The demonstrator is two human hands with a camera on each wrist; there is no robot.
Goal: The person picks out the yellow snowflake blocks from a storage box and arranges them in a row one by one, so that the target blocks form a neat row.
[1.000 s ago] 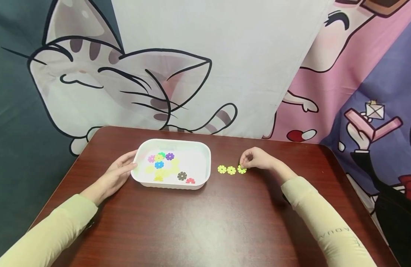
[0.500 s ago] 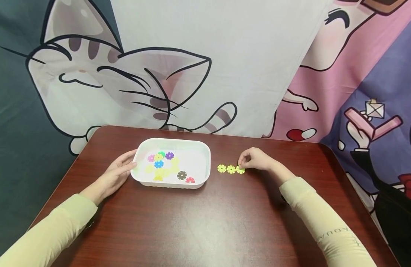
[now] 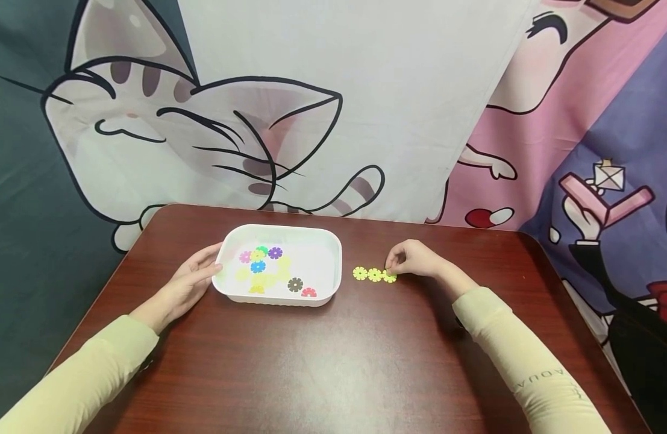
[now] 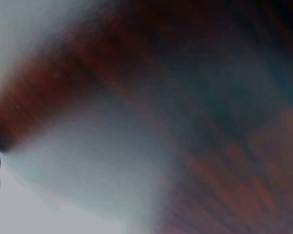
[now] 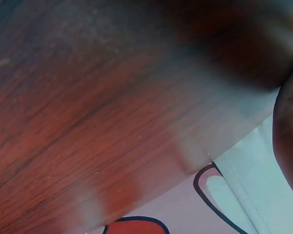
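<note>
In the head view, a white plastic tray [image 3: 331, 288] holds several loose snowflake discs, among them a blue disc [image 3: 258, 266], a purple disc [image 3: 275, 253], a brown disc [image 3: 295, 284] and a red disc [image 3: 308, 292]. My left hand [image 3: 188, 288] grips the tray's left side, thumb at the rim. Right of the tray, three yellow snowflake discs [image 3: 374, 275] lie in a row on the table. At the row's right end, my right hand [image 3: 414, 259] pinches the third yellow disc [image 3: 390, 277], whose upper part the fingertips cover. Both wrist views are blurred and show only a sliver of hand.
The reddish-brown wooden table [image 3: 322, 367] has its far edge against a cartoon cat curtain [image 3: 268, 138]. A pink and purple printed curtain [image 3: 599, 150] hangs at the right. Shiny wood and printed cloth fill much of the right wrist view.
My right hand has slid slightly left with the yellow disc, so that the gap to the middle disc has closed up. The left hand stays at the tray.
</note>
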